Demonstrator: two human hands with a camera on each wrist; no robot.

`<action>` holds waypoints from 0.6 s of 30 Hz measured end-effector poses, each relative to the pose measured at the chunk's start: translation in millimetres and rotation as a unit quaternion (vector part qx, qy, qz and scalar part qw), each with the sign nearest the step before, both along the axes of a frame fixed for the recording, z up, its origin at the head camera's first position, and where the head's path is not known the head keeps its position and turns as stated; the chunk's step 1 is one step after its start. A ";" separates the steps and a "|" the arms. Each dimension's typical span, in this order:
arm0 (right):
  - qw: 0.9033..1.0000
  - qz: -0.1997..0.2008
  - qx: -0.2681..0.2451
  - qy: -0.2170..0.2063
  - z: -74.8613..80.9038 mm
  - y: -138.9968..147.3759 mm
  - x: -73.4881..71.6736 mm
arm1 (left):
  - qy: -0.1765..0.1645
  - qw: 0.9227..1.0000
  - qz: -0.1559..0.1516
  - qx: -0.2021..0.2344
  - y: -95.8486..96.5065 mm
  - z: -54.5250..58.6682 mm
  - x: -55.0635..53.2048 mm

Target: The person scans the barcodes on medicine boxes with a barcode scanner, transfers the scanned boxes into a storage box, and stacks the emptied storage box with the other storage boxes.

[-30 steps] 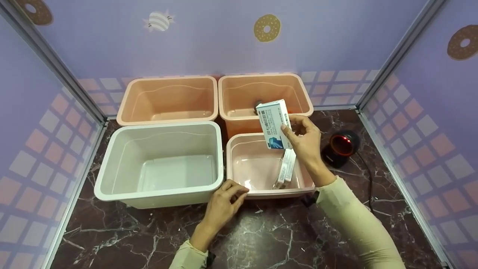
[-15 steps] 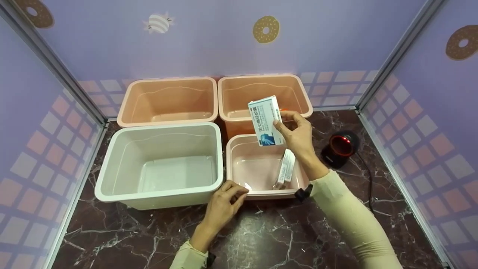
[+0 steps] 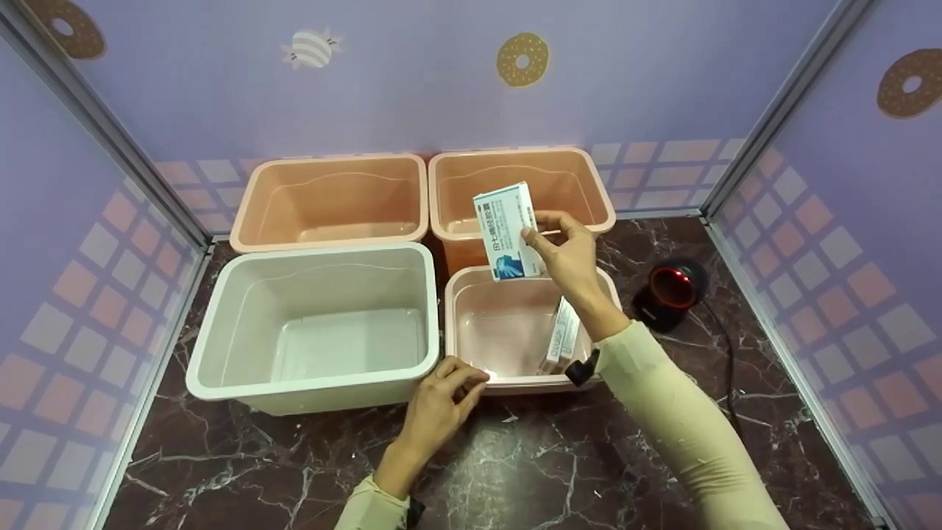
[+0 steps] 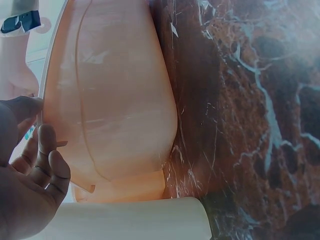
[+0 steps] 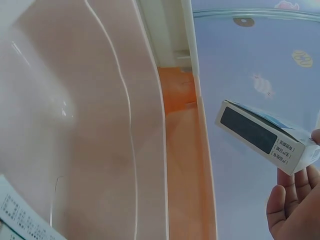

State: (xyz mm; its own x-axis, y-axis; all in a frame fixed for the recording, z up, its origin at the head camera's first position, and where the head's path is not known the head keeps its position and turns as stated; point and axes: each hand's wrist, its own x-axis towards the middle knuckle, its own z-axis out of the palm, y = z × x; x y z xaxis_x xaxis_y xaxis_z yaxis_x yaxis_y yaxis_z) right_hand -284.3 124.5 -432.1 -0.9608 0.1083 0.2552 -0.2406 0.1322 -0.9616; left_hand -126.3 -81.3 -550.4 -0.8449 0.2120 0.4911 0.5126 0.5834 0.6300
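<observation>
My right hand (image 3: 570, 254) pinches a white-and-blue medicine box (image 3: 506, 232) between thumb and fingers, its printed front towards the head camera. The box is tilted above the far rim of the small pink bin (image 3: 508, 382) and overlaps the back right bin in the head view. One end of the box, with a dark panel, shows in the right wrist view, held by the fingers (image 5: 300, 187). My left hand (image 3: 441, 401) pinches the pink bin's near rim at its left corner. Inside that bin, slim white boxes (image 3: 565, 331) lean towards the right side, partly behind my right forearm.
A large pale bin (image 3: 313, 387) stands left of the pink one. Two orange bins, one left (image 3: 331, 199) and one right (image 3: 515, 160), line the back wall. A black scanner (image 3: 666, 294) with red lights and a cable (image 3: 725, 346) sits at the right on the marbled table.
My right hand has carried the medicine box to the left and slightly up, away from the scanner side. The left hand keeps its place on the pink bin's rim.
</observation>
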 end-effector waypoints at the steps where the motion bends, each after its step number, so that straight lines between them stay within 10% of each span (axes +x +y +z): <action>1: 1.000 0.001 0.000 0.000 0.2 -2.0 -1.7 | 0.001 1.000 0.000 0.000 -0.1 -0.1 0.0; 18: 0.999 0.008 -0.019 -0.030 0.1 -33.0 -24.3 | -0.006 1.000 -0.007 0.003 -0.9 0.3 0.0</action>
